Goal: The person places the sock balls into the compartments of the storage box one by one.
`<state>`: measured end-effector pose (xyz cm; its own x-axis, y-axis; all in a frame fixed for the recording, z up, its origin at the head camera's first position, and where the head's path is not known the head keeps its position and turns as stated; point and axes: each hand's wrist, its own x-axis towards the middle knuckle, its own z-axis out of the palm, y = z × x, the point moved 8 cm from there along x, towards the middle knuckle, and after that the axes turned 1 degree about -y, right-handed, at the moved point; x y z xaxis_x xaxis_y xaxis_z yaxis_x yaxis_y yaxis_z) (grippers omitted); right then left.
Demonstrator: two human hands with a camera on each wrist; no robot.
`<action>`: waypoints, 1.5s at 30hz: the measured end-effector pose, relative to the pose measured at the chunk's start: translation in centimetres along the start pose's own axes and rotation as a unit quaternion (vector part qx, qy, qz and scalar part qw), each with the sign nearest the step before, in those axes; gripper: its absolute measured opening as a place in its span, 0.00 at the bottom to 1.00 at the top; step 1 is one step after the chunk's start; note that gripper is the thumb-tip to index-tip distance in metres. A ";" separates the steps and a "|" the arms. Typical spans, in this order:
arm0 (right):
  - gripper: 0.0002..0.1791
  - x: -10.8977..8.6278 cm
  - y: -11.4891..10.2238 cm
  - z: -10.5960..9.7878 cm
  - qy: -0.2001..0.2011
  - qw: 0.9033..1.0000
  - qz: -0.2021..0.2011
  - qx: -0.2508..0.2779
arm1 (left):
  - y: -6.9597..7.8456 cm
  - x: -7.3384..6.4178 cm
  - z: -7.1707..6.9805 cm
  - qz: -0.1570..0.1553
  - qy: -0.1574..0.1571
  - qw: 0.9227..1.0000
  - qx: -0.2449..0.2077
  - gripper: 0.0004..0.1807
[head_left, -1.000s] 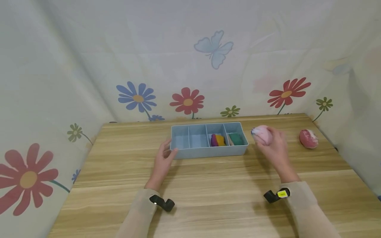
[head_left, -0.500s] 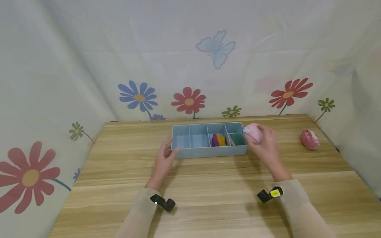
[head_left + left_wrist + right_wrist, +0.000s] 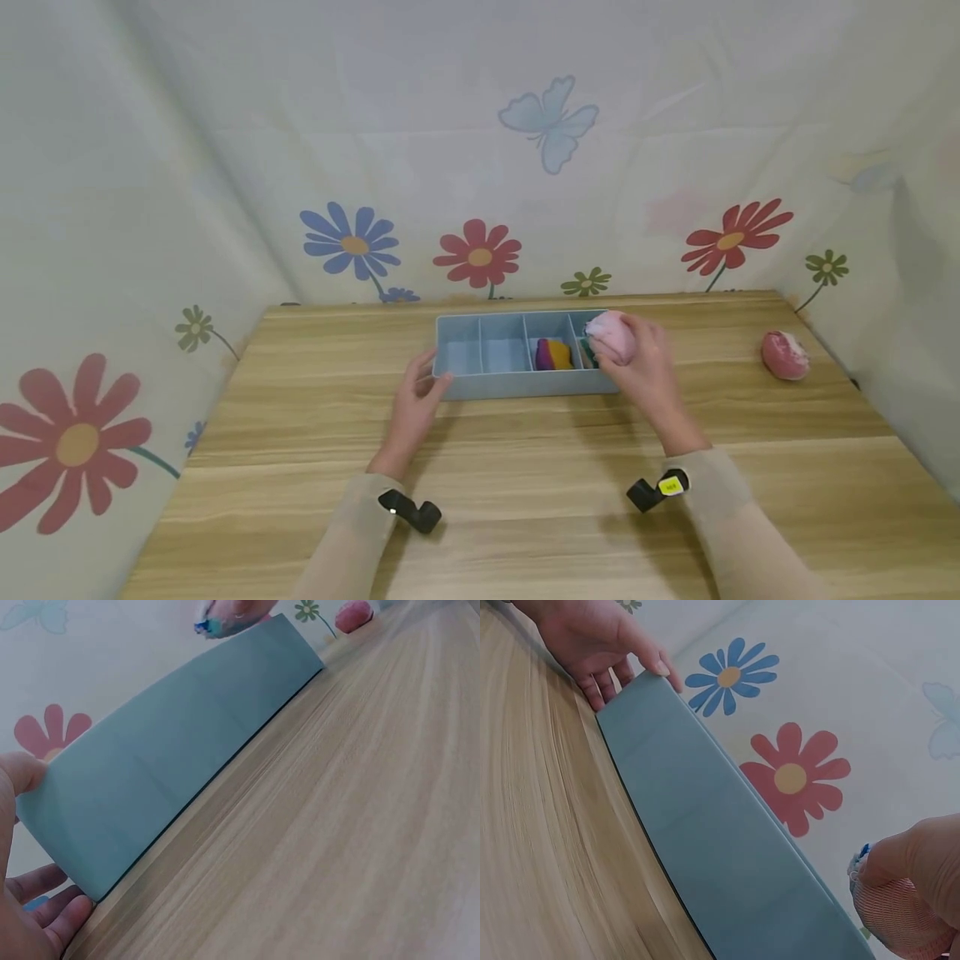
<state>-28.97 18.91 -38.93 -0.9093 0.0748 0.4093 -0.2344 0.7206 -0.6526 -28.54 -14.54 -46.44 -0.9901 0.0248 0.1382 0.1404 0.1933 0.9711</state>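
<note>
My right hand (image 3: 647,367) holds a pink rolled-up sock (image 3: 611,335) with white and blue at one end, above the rightmost compartment of a blue-grey divided box (image 3: 517,384). Its ribbed knit (image 3: 896,919) shows in the right wrist view. Beneath it, a green bundle (image 3: 588,354) in that compartment is mostly covered. A purple and yellow bundle (image 3: 553,355) lies in the compartment to its left. My left hand (image 3: 416,404) holds the box's left end, thumb near the front corner and fingers against the end wall.
A red-pink and white bundle (image 3: 785,355) lies on the wooden table (image 3: 525,475) to the right. A flower-printed curtain (image 3: 405,150) hangs behind the table and along its sides. The two left compartments show bare floors.
My right hand has carried the pink sock leftward, from beside the box to above its rightmost compartment. The left hand stays at the box's left end.
</note>
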 end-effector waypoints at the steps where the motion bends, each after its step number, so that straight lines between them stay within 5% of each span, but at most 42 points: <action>1: 0.35 0.0 -0.2 0.2 0.002 1.000 -0.002 0.002 | -0.4 0.1 -0.1 0.000 0.001 1.000 0.001 0.29; 7: 0.35 0.0 -1.2 1.1 0.001 1.000 -0.011 0.012 | -1.9 0.7 -0.2 0.003 0.009 1.000 0.010 0.29; 45: 0.34 -0.2 -6.2 7.5 -0.044 0.997 0.007 0.061 | -2.1 0.7 -0.3 0.011 0.024 1.000 0.013 0.30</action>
<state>-29.89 9.22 -39.76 -0.9381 0.0202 0.3457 -0.2562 0.6310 -0.7322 -29.53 -15.18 -48.30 -0.9853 -0.0180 0.1701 0.1621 0.2184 0.9623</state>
